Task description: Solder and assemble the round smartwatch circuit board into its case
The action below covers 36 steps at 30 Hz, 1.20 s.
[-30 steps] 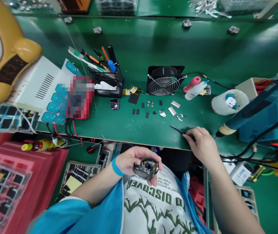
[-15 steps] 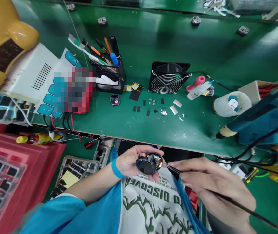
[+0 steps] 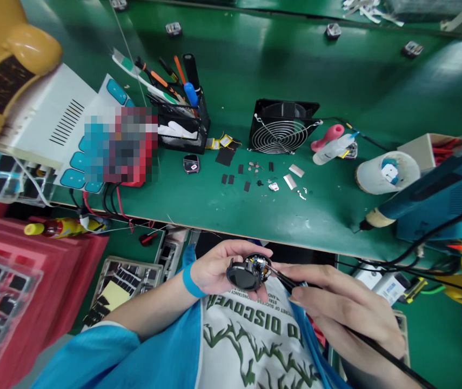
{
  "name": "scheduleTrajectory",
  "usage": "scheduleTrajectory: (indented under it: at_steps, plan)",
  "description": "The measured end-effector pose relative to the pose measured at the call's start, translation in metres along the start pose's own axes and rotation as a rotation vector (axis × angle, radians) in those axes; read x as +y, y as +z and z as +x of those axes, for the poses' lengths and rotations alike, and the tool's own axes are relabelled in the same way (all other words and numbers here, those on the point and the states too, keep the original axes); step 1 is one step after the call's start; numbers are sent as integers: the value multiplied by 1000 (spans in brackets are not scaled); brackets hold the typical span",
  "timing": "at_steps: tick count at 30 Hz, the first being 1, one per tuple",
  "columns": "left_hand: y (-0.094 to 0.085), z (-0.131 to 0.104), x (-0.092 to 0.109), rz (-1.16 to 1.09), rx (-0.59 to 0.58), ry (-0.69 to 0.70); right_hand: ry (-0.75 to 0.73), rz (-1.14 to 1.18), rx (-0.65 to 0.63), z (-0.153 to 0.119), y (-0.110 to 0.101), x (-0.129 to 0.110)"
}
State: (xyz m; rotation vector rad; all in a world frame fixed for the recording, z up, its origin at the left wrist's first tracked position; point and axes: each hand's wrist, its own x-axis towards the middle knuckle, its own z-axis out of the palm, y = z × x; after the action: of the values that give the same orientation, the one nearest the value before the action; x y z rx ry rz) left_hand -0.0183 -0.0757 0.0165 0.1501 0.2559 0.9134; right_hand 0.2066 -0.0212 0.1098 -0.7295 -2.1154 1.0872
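My left hand (image 3: pixel 225 267), with a blue band at the wrist, holds an opened round black watch (image 3: pixel 243 275) near my chest. Its dark face is tilted away from the case, and small metallic and coloured parts show inside. Pinched in my right hand (image 3: pixel 336 302) are dark tweezers (image 3: pixel 285 278), whose tips reach the inside of the case at its right side. What the tips touch is too small to tell.
On the green bench (image 3: pixel 198 202) lie small black pads and metal pieces (image 3: pixel 290 181). Behind them stands a black fan (image 3: pixel 281 129), with a mesh tool holder (image 3: pixel 182 132) to its left. A white cup (image 3: pixel 366 175) and a blue-handled iron (image 3: pixel 429 178) are at the right.
My right hand has moved slightly left, and the tweezers' tips are now further into the watch case. The view has shifted a little.
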Motion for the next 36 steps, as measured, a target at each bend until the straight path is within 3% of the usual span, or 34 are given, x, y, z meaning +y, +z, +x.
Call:
scheduleTrajectory:
  at_steps: [12, 17, 28, 36]
  plan:
    - [-2, 0, -1, 4, 11, -10, 2, -16, -3, -1, 0, -1]
    - [-2, 0, -2, -9, -13, -2, 76, -1, 17, -4, 3, -2]
    - [1, 2, 0, -5, -8, 3, 47, -11, -1, -1, 3, -3]
    - [-1, 1, -1, 11, 49, 4, -16, -60, 61, -15, 12, 10]
